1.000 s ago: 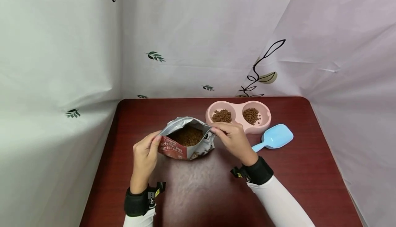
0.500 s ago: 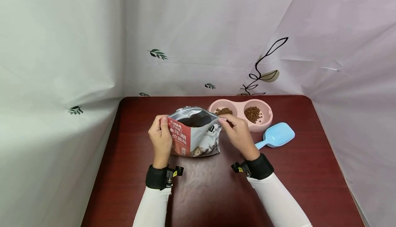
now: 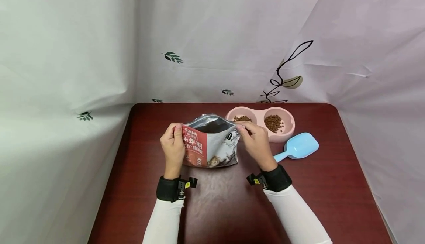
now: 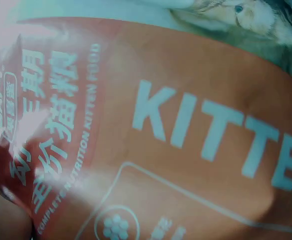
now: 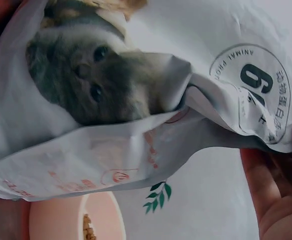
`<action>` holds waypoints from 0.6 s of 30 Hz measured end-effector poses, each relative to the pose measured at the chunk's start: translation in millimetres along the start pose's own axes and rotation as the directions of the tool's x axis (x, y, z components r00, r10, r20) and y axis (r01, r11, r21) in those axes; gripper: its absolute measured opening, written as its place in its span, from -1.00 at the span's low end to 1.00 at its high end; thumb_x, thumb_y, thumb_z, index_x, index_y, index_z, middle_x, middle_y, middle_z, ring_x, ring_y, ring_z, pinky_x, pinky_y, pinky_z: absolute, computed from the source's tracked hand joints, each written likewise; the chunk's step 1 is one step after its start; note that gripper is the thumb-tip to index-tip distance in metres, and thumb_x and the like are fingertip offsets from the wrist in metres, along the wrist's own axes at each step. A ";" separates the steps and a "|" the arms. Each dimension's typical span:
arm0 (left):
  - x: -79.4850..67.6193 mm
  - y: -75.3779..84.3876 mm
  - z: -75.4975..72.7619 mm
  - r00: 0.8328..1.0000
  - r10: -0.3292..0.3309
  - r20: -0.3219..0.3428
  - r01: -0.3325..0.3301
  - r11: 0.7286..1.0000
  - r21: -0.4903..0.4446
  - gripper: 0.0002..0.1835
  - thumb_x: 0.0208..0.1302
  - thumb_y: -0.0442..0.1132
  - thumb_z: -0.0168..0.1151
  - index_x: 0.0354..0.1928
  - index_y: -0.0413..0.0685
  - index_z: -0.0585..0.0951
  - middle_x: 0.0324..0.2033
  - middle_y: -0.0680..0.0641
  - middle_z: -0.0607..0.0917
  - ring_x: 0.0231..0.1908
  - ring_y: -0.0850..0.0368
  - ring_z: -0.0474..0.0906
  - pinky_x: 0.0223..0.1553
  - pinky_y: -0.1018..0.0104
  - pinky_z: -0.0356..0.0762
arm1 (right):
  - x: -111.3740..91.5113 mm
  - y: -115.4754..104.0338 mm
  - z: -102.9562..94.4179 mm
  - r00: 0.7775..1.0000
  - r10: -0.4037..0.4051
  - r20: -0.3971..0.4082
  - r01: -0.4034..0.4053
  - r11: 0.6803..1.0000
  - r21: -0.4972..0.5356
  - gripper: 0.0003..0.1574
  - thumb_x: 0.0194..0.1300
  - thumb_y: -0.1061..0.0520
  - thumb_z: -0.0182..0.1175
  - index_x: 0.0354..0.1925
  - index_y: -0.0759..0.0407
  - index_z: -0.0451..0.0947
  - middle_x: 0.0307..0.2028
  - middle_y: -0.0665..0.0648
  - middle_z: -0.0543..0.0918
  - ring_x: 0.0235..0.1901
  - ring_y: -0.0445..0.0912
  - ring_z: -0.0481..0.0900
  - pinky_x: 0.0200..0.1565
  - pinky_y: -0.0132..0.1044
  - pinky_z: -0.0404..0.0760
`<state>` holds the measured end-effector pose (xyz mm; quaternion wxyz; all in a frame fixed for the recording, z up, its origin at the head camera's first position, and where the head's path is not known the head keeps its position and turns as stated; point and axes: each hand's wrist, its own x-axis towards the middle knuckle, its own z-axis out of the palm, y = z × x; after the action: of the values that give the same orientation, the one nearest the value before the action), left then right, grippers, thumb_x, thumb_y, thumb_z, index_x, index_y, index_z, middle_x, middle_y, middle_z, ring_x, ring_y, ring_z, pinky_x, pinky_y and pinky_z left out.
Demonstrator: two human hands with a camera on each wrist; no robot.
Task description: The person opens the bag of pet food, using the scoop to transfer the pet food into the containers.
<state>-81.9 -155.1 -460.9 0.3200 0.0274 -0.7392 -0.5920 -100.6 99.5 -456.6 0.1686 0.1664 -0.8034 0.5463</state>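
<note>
A red and white kitten food bag (image 3: pixel 212 148) stands upright in the middle of the head view, its silver-lined mouth gaping. My left hand (image 3: pixel 173 146) pinches the top left corner, thumb on the front. At the opposite top corner my right hand (image 3: pixel 257 144) grips the edge between thumb and fingers. The left wrist view is filled by the bag's printed front (image 4: pixel 185 125). In the right wrist view, my right fingers (image 5: pixel 268 185) hold the bag's edge beside its creased side. The inside of the bag is mostly dark and hidden.
Behind my right hand is a pink double bowl (image 3: pixel 260 115) with brown kibble in both cups, its left cup partly hidden by the bag and hand. A light blue scoop (image 3: pixel 301 146) lies right of it on the dark red table (image 3: pixel 325 192). Pale cloth (image 3: pixel 212 33) hangs behind.
The bag has tipped from leaning toward me to more upright, so its front now shows and the kibble inside is hidden. My left hand moved up and right with its corner.
</note>
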 end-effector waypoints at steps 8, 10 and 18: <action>6.8 -5.3 -11.2 0.993 -0.047 0.106 0.051 0.998 -0.029 -0.74 0.57 -0.31 0.12 -0.23 -0.35 0.70 -0.47 -0.29 0.64 -0.50 0.27 0.48 -0.49 0.52 0.42 | 5.0 5.3 -0.7 1.000 -0.006 -0.014 0.006 1.000 0.014 -0.86 0.43 0.27 0.29 -0.17 0.24 0.80 -0.20 0.17 0.82 -0.22 -0.17 0.68 -0.15 -0.51 0.54; 10.8 -1.7 -16.3 0.983 -0.042 0.178 0.047 0.999 -0.023 -0.78 0.56 -0.29 0.15 -0.12 -0.30 0.71 -0.38 -0.28 0.69 -0.46 0.24 0.52 -0.46 0.50 0.47 | 7.9 4.2 -1.8 1.000 -0.019 0.017 0.019 1.000 0.022 -0.83 0.44 0.27 0.28 -0.11 0.24 0.79 -0.14 0.18 0.82 -0.14 -0.09 0.71 -0.07 -0.52 0.55; 33.0 18.7 -34.4 0.885 0.110 0.452 -0.232 0.946 0.225 -0.77 0.35 -0.31 0.40 0.03 -0.11 0.77 -0.16 -0.15 0.82 -0.34 0.13 0.71 -0.38 0.31 0.67 | 15.7 -5.8 -1.6 0.994 -0.039 0.099 0.040 0.999 -0.008 -0.71 0.48 0.30 0.22 0.11 0.22 0.71 0.00 0.17 0.79 -0.10 -0.14 0.69 -0.09 -0.53 0.56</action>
<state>-84.3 -192.9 -426.5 0.1920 -0.1271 -0.8655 -0.4449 -111.8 97.7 -444.2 0.1404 0.2084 -0.8100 0.5299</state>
